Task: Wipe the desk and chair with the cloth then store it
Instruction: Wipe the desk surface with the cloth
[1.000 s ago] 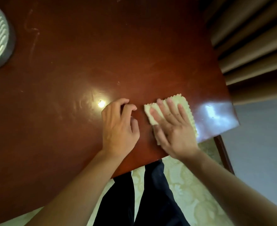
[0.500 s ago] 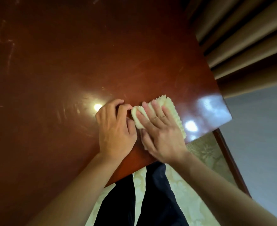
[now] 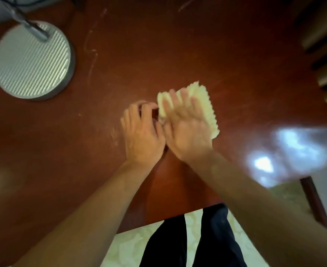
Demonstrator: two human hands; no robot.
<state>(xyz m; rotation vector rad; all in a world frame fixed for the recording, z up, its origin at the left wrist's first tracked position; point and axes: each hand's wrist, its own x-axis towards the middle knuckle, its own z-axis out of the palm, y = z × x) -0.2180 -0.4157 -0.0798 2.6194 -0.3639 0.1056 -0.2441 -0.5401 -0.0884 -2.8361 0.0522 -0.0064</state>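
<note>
My right hand [image 3: 187, 130] lies flat on the cloth [image 3: 201, 101], fingers straight and spread, pressing it down onto the bench [image 3: 178, 45]. The cloth is pale yellow with a wavy, scalloped edge, and it shows past my fingertips and along the right side of my hand; the rest of it is hidden under my palm. It sits near the middle of the bench, well apart from the near edge. The picture is blurred around this hand, so I cannot make out finer detail of how the fabric is folded.

My left hand [image 3: 141, 133] rests on the bench just beside the right one, the two hands touching or nearly so along their inner sides. Its fingers are curled, with the tips bent down near the left edge of the cloth; I cannot tell whether they pinch the cloth or only rest against the wood.

The bench is dark reddish wood with a glossy finish, and a bright patch of reflected light shows on its right part. At the far left stands a round grey ribbed base [image 3: 31, 60] with a metal stem rising from it. Below the bench edge I see my dark trousers [image 3: 193, 241] over a pale patterned floor [image 3: 132, 247].
</note>
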